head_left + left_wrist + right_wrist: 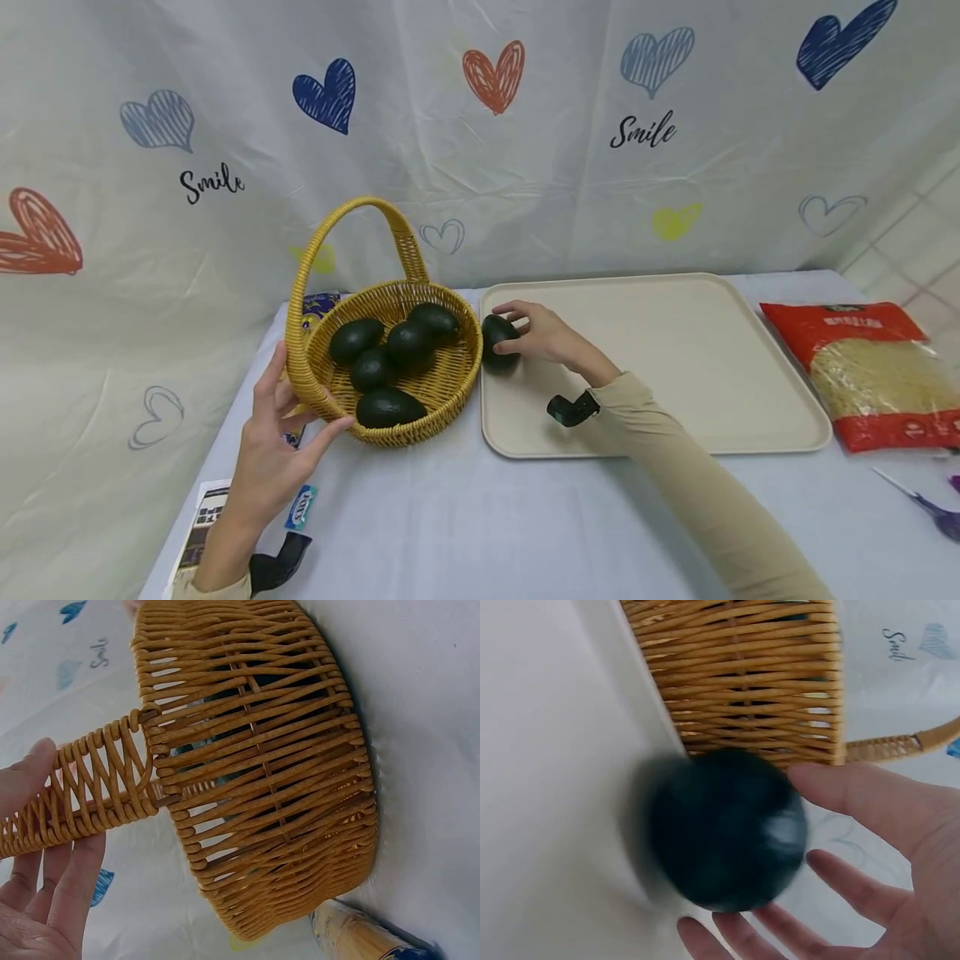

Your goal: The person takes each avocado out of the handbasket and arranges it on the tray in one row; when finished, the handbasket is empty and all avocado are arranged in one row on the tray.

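A yellow wicker basket (457, 379) with an arched handle holds several dark green avocados (391, 407). My left hand (272, 457) grips the near-left foot of its handle. In the left wrist view, the thumb lies on one side of the handle (97, 776) and the fingers on the other. At the left end of a beige tray (637, 367), close beside the basket, is another avocado (497, 340). My right hand (546, 337) holds that avocado between thumb and fingers, as the right wrist view also shows the avocado (731, 829) at the fingertips.
A red bag (877, 375) with yellowish contents lies right of the tray, with purple-handled scissors (933, 510) nearer. Behind the basket's left side is a blue and yellow package (318, 307). A small blue packet (302, 507) and a printed sheet (197, 542) lie by my left forearm.
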`<state>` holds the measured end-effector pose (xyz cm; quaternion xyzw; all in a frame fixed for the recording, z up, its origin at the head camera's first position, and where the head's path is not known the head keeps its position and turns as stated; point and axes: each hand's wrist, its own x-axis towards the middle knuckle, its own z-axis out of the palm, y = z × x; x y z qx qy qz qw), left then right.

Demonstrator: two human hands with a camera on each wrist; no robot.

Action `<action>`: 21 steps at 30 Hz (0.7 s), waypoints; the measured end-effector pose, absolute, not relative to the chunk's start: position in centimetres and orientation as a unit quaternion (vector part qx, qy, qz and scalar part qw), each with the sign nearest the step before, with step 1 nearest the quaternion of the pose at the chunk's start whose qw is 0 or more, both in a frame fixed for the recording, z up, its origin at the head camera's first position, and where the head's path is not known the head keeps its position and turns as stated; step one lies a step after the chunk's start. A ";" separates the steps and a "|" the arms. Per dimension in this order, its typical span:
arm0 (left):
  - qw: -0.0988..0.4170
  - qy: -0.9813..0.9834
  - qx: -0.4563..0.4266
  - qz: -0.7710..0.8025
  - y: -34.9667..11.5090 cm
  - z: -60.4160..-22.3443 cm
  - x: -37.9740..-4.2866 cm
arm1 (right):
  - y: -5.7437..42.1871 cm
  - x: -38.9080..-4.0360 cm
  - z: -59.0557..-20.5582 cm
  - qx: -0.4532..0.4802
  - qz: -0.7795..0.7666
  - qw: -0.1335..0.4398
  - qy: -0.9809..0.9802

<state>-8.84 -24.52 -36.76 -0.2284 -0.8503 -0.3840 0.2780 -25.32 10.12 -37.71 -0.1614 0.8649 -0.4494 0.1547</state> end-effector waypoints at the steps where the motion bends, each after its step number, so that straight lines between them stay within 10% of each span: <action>1: 0.278 -0.850 -0.229 -0.384 -24.5 -36.7 -8.9 | 10.2 -25.3 -37.4 -0.167 -0.447 0.150 0.866; 12: 0.273 -0.856 -0.218 -0.382 -24.5 -36.4 -8.8 | 6.7 -23.2 -32.6 -0.306 -0.408 0.033 0.859; 21: 0.270 -0.859 -0.200 -0.385 -24.2 -36.7 -8.6 | 0.9 -22.7 -33.8 -0.384 -0.365 0.075 0.845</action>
